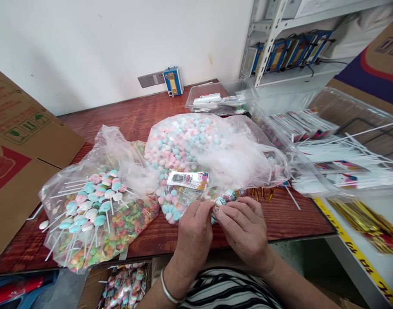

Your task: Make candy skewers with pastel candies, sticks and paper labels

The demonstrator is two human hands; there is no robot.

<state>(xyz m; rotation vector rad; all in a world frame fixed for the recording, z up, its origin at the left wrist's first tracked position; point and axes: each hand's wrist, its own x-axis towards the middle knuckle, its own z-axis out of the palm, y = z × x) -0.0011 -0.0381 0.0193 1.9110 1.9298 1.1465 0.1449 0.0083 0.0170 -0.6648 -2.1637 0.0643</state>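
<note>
My left hand (195, 231) and my right hand (246, 234) meet at the table's front edge, fingertips pinched close together. Between them is a wrapped candy stick (229, 197), a row of blue, pink and white candies in clear wrapping, pointing away to the right. Both hands grip its near end; the fingers hide what exactly is pinched there. Just behind lies a big clear bag (180, 146) of pink, blue and white candies. On that bag rests a small printed label packet (187, 180). Several gold twist ties (262, 194) lie beyond my right hand.
Left, a bag of colourful ring candies (128, 221) carries candies on white sticks (93, 199). A clear tray (312, 171) of white sticks and packets stands right, near gold ties (367, 223). Cardboard boxes (51, 128) flank the table; a box of wrapped candies (123, 285) sits below.
</note>
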